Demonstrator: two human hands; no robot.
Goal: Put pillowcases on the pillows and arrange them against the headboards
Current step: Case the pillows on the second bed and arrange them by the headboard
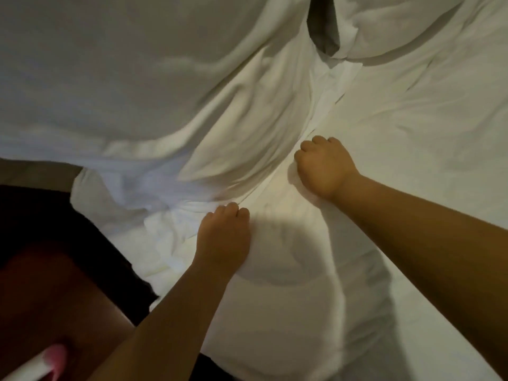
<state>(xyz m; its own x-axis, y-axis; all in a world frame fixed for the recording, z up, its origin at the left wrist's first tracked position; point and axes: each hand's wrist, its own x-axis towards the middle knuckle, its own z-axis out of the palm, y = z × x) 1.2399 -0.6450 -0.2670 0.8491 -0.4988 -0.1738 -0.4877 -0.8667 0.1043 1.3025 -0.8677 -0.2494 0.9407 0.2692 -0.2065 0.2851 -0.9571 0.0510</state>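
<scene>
Bedding fills the view: a big white pillow [123, 78] lies up and left of both hands, its long side running across. Between them lies a white pillowcase [275, 182]. The left hand [224, 240] and right hand [324, 166] are both closed tight on its cloth, the left one nearer the pillow.

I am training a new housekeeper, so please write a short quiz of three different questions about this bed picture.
1. True or false: both hands are closed on white fabric.
2. Which hand is farther up the bed? A) left hand B) right hand
3. Fill in: between the two pillows at the top shows a dark ___.

Key: 1 true; 2 B; 3 gap.
</scene>
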